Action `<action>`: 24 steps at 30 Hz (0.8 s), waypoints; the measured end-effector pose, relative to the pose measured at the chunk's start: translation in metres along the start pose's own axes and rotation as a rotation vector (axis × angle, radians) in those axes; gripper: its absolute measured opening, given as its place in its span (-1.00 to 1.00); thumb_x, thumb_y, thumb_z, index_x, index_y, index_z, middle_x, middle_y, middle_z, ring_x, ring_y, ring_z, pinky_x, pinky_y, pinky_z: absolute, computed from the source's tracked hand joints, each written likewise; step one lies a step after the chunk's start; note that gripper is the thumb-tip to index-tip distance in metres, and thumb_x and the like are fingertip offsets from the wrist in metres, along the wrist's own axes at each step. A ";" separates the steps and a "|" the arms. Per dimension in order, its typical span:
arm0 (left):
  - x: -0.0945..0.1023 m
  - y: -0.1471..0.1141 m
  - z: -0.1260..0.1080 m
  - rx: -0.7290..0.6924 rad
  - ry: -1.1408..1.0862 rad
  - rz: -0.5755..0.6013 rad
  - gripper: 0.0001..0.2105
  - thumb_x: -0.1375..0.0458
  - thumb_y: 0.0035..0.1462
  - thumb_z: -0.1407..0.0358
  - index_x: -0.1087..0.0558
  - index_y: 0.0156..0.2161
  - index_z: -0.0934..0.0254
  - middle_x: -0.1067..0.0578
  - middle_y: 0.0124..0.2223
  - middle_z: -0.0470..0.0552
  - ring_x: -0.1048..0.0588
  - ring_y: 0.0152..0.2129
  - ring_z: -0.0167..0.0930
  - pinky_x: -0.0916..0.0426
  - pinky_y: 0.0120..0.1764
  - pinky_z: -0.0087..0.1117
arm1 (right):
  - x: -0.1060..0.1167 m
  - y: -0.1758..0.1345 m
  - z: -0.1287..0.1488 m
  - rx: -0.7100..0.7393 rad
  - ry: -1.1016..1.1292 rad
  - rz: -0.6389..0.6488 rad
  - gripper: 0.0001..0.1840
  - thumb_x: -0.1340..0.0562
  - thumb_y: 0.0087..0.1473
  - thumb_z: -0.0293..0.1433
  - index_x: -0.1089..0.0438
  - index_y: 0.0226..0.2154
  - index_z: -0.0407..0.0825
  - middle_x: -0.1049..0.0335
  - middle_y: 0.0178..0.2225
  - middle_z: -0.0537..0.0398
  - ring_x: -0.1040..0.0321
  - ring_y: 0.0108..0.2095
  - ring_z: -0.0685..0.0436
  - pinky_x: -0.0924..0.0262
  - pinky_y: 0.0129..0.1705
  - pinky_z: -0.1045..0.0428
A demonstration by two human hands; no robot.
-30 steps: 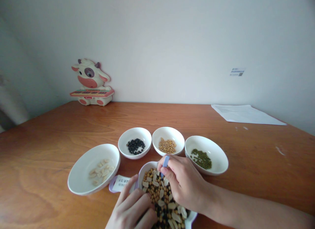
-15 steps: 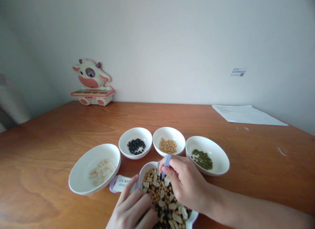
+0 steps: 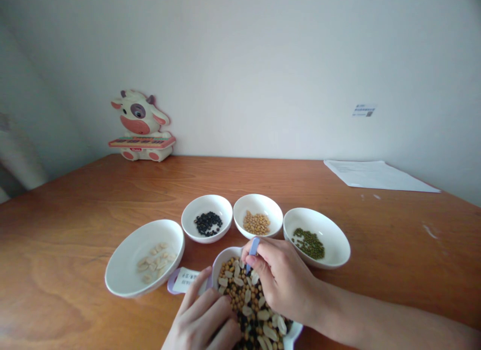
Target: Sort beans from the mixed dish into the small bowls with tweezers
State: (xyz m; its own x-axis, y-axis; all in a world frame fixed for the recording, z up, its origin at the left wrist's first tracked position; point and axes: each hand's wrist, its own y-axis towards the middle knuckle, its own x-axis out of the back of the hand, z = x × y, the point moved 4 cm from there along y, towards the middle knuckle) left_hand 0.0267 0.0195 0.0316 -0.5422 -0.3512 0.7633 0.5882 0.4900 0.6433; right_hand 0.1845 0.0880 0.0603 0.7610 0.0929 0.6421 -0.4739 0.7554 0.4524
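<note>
My right hand (image 3: 283,277) is closed in a pinch around small lilac tweezers (image 3: 253,247), whose tips point down into the beans. Beneath both hands is a white tray with a lilac rim (image 3: 218,262), filled with mixed yellow beans, black beans and pale peanut halves (image 3: 263,315). My left hand (image 3: 205,317) grips the tray's left side; its index finger stretches along the rim and the other fingers curl inward. A lilac handle (image 3: 172,285) with a white label sticks out at the left. Whether a bean sits between the tips is hidden.
Around the tray stand white bowls: one with peanut halves (image 3: 120,262), one with black beans (image 3: 190,217), one with yellow beans (image 3: 263,202) and one with green beans (image 3: 334,239). A cow-shaped toy keyboard (image 3: 142,127) and paper sheets (image 3: 376,174) lie farther back.
My right hand and the tweezers have shifted very slightly left and tilted a little. My left hand, the tray and the bowls stay where they were.
</note>
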 end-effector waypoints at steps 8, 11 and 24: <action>0.000 0.000 0.001 -0.011 0.015 0.002 -0.56 0.21 0.50 0.28 -0.30 -0.43 0.23 -0.36 -0.49 -0.17 -0.39 -0.51 -0.50 -0.07 0.27 -0.23 | 0.000 0.000 -0.001 0.010 0.019 -0.031 -0.72 -0.04 0.28 -0.46 -0.35 -0.42 -0.08 -0.48 -0.45 0.00 -0.43 -0.43 -0.12 -0.25 -0.34 0.00; 0.000 0.000 0.000 -0.010 0.022 0.001 -0.57 0.20 0.50 0.29 -0.30 -0.43 0.24 -0.35 -0.49 -0.18 -0.39 -0.52 -0.50 -0.08 0.27 -0.22 | 0.001 0.000 0.002 0.033 0.027 -0.044 -0.73 -0.04 0.28 -0.47 -0.34 -0.43 -0.07 -0.47 -0.46 0.02 -0.42 -0.43 -0.10 -0.24 -0.35 0.01; 0.000 0.000 0.001 -0.019 0.034 -0.026 -0.58 0.21 0.49 0.33 -0.28 -0.43 0.24 -0.35 -0.49 -0.17 -0.40 -0.53 -0.51 -0.26 0.21 -0.21 | 0.011 0.039 0.012 0.027 0.182 -0.261 -0.75 -0.08 0.34 -0.39 -0.41 -0.32 -0.06 -0.51 -0.43 0.06 -0.43 -0.47 -0.03 -0.28 -0.42 0.10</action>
State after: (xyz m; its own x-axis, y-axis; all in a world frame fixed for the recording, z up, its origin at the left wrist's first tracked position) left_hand 0.0258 0.0199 0.0315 -0.5365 -0.3909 0.7479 0.5859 0.4653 0.6635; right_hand 0.1693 0.1106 0.0922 0.9240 0.0148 0.3820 -0.2622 0.7517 0.6051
